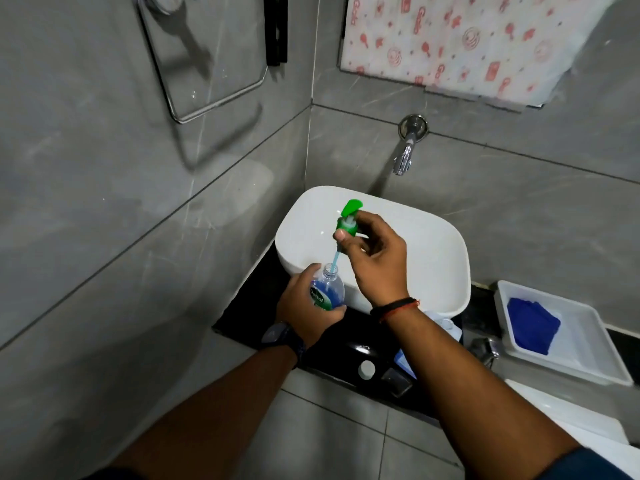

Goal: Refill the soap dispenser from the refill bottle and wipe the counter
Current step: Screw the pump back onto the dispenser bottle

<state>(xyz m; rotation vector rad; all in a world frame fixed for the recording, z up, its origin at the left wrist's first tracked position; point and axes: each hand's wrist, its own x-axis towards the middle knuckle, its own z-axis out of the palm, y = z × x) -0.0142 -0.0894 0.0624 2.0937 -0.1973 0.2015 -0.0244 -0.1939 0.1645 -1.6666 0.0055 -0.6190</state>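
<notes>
My left hand (304, 311) grips a clear soap dispenser bottle (328, 291) with blue liquid and a green label, held upright over the black counter (249, 308). My right hand (375, 258) holds the green pump head (349, 220) lifted above the bottle, and its pale blue tube (334, 263) still reaches down into the open neck. A white cap (366, 370) lies on the counter near the front edge. A blue cloth (531, 325) lies in a white tray (588, 362) at the right. A refill bottle is mostly hidden behind my right forearm.
A white basin (433, 244) stands on the counter behind my hands, with a chrome wall tap (405, 150) above it. A chrome towel ring (207, 64) hangs on the left wall. A patterned curtain (467, 39) hangs at the upper right.
</notes>
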